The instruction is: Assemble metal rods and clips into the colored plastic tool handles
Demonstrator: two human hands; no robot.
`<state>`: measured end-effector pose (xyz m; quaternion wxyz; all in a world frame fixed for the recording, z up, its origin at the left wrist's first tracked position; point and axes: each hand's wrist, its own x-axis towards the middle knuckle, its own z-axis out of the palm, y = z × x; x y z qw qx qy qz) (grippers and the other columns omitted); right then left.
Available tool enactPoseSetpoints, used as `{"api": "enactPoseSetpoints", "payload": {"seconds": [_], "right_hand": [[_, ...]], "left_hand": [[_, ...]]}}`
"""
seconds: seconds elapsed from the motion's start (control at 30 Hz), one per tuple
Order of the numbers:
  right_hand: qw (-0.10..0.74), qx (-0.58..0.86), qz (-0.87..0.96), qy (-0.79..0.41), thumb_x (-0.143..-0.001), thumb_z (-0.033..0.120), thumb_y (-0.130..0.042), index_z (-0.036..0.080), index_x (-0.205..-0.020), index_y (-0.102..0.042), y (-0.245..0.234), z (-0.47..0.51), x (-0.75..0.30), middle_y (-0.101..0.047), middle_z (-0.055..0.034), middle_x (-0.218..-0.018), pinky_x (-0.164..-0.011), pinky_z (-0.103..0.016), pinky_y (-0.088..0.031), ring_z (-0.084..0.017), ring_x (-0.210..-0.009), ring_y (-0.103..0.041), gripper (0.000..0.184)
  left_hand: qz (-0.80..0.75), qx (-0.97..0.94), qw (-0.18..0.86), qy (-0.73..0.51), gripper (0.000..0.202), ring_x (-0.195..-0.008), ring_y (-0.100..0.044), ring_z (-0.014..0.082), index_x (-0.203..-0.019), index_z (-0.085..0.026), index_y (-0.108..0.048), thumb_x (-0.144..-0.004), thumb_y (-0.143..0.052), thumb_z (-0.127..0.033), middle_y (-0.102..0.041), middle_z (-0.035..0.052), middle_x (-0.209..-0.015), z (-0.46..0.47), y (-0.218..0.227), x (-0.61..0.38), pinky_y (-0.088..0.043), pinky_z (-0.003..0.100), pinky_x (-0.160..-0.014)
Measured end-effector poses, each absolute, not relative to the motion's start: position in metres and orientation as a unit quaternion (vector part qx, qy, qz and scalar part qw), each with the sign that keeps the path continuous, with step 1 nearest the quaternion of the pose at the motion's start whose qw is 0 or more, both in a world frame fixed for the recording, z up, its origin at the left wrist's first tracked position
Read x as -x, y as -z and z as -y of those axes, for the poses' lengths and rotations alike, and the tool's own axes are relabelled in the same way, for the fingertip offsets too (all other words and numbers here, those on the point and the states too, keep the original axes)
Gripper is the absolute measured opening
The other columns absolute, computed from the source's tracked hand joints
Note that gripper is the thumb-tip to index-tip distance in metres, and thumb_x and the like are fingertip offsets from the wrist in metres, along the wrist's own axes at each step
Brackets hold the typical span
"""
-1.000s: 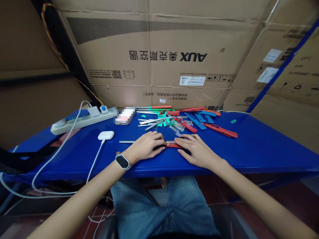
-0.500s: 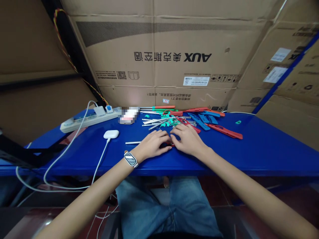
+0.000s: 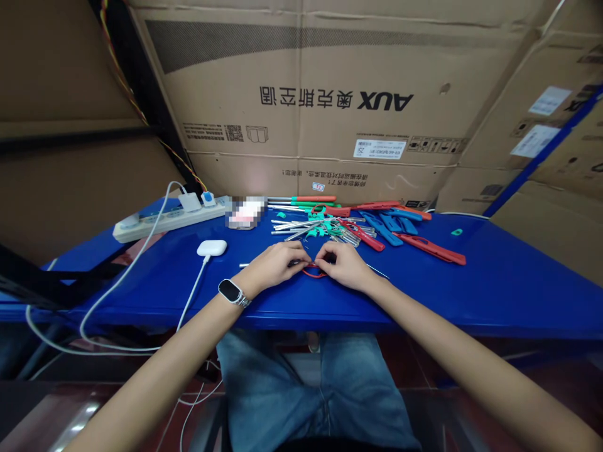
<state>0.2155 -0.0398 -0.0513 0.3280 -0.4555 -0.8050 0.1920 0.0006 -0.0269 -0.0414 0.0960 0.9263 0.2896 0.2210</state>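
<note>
My left hand [image 3: 277,263] and my right hand [image 3: 346,265] meet close to the table's front edge, fingertips almost touching. Both are pinched at a red lighter casing [image 3: 313,272], which lies mostly hidden under them. Whatever small part is between the right fingertips is too small to make out. A metal tube [image 3: 244,265] pokes out left of my left hand. Right of my right hand, a thin dark rod or wire [image 3: 378,272] shows. Just beyond the hands lies a pile of metal tubes [image 3: 299,226], green plastic pieces [image 3: 320,227] and clear lighter tanks [image 3: 347,236].
Red casings [image 3: 433,249] and blue casings [image 3: 384,227] lie at the right of the pile. Behind it are orange- and green-handled screwdrivers [image 3: 313,199]. A power strip [image 3: 172,220] and a white earbud case [image 3: 211,248] with its cable are at left. Cardboard [image 3: 330,56] stands behind.
My fingers have drawn up from a flatter, spread pose into pinches over the red casing. More of that casing and the thin rod at right now show. The view has tilted slightly.
</note>
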Motion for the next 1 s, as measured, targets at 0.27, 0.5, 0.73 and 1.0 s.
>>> {"api": "enactPoseSetpoints", "payload": {"seconds": [0.27,0.5,0.73,1.0], "right_hand": [[0.322,0.421,0.830,-0.175,-0.082,0.012,-0.061,0.017,-0.077,-0.069,0.053,0.039,-0.218,-0.067,-0.0023,-0.077,-0.067,-0.025,-0.045,-0.013,-0.071,-0.061,0.010],[0.330,0.413,0.827,-0.192,-0.078,0.009,-0.061,0.017,-0.077,-0.069,0.051,0.041,-0.221,-0.067,-0.0023,-0.077,-0.067,-0.025,-0.047,-0.013,-0.070,-0.061,0.012],[0.335,0.432,0.801,-0.245,-0.074,0.010,-0.059,0.017,-0.074,-0.068,0.053,0.037,-0.222,-0.069,-0.0022,-0.074,-0.067,-0.026,-0.049,-0.015,-0.069,-0.063,0.011],[0.325,0.458,0.753,-0.344,-0.070,0.014,-0.061,0.017,-0.072,-0.065,0.053,0.031,-0.222,-0.068,-0.0005,-0.067,-0.059,-0.024,-0.046,-0.013,-0.061,-0.060,0.005]], "left_hand": [[-0.312,-0.935,-0.010,-0.166,0.024,-0.081,-0.063,0.0159,-0.103,-0.021,-0.073,-0.100,-0.049,-0.025,-0.064,0.0045,-0.095,0.032,0.038,-0.003,-0.046,0.025,-0.071],[-0.303,-0.940,-0.057,-0.146,0.024,-0.081,-0.061,0.0167,-0.099,-0.019,-0.072,-0.100,-0.049,-0.024,-0.063,0.0048,-0.092,0.033,0.038,-0.003,-0.046,0.026,-0.071],[-0.296,-0.941,-0.068,-0.148,0.024,-0.079,-0.060,0.0158,-0.097,-0.018,-0.071,-0.100,-0.048,-0.024,-0.062,0.0049,-0.091,0.033,0.039,-0.003,-0.046,0.026,-0.070],[-0.273,-0.950,-0.082,-0.128,0.026,-0.089,-0.062,0.0188,-0.109,-0.018,-0.070,-0.099,-0.046,-0.018,-0.063,0.0076,-0.103,0.036,0.040,0.007,-0.050,0.032,-0.081]]}}
